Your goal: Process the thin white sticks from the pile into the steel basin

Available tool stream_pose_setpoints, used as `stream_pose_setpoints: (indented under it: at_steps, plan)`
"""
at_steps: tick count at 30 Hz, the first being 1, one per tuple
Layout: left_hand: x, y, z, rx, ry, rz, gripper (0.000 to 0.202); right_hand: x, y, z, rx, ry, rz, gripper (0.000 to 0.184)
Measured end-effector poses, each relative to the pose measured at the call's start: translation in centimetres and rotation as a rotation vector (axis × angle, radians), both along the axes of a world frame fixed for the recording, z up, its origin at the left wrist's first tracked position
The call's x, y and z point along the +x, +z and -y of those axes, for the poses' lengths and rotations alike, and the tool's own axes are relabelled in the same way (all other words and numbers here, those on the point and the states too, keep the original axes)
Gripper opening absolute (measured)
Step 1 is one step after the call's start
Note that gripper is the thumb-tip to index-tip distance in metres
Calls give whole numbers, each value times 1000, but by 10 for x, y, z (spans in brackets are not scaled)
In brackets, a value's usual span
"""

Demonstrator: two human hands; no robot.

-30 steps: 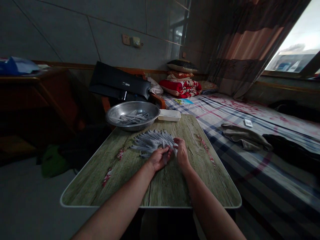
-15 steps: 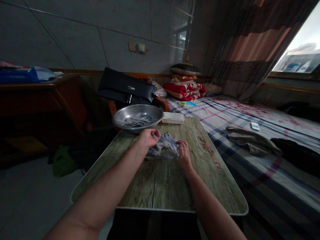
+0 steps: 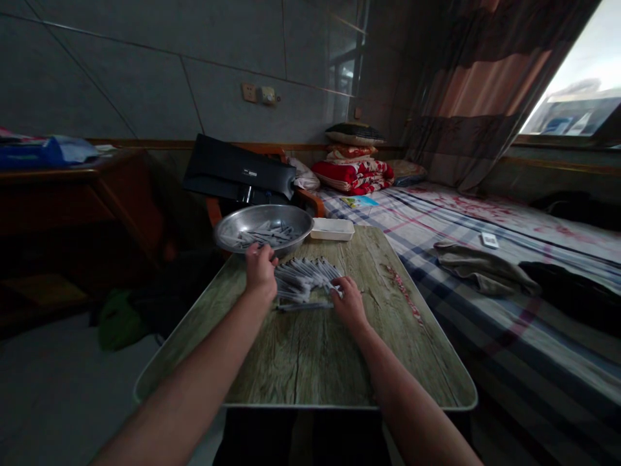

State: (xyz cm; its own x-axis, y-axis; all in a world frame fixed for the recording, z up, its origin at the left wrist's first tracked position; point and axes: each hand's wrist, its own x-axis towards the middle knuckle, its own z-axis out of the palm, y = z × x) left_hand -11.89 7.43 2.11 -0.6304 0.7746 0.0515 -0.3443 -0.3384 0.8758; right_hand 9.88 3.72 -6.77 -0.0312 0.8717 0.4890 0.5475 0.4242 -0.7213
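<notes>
On the wood-patterned table [image 3: 295,349] lies a fanned pile of slim, clear-barrelled pens [image 3: 303,275] with dark tips. One pen lies crosswise in front of the pile. My left hand [image 3: 261,272] is at the pile's left side, just before the metal bowl [image 3: 228,243]. Its fingers are curled together, and what they hold is hidden. More pens [image 3: 269,233] lie loosely in the bowl. At the right edge of the pile, my right hand [image 3: 350,303] has its bent fingers closed against the pen ends.
A white plastic tray [image 3: 334,230] stands right of the bowl. A reddish patterned strip [image 3: 407,294] marks the table's right side. Behind the bowl, a black monitor [image 3: 237,169] leans on a chair. A bed [image 3: 412,226] with clothes borders the right.
My left hand has moved left and slightly up, from above the pens to near the bowl, uncovering more of the pile. My right hand has shifted slightly left, its fingers more bent.
</notes>
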Motion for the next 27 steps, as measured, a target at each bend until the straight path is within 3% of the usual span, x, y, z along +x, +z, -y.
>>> stream_pose_setpoints:
  at_steps: [3, 6, 13, 18, 22, 27]
  plan:
    - [36, -27, 39, -63, -160, 12, 27, 0, 2, 0, -19, 3, 70, 24]
    - [52, -40, 53, -93, -186, -12, 20, 1, 4, 0, -29, 13, 138, 29]
    - [28, -59, 41, 5, 67, -183, 31, -6, 11, 7, -25, 159, 351, 20]
    - [16, -70, 41, -61, 72, -94, 33, -11, 14, 13, -60, 215, 542, 7]
    - [11, -70, 38, -60, 30, 10, 30, -12, 13, 14, -122, 210, 610, 15]
    - [11, -70, 39, -91, 46, -65, 32, -12, 10, 13, -122, 193, 599, 17]
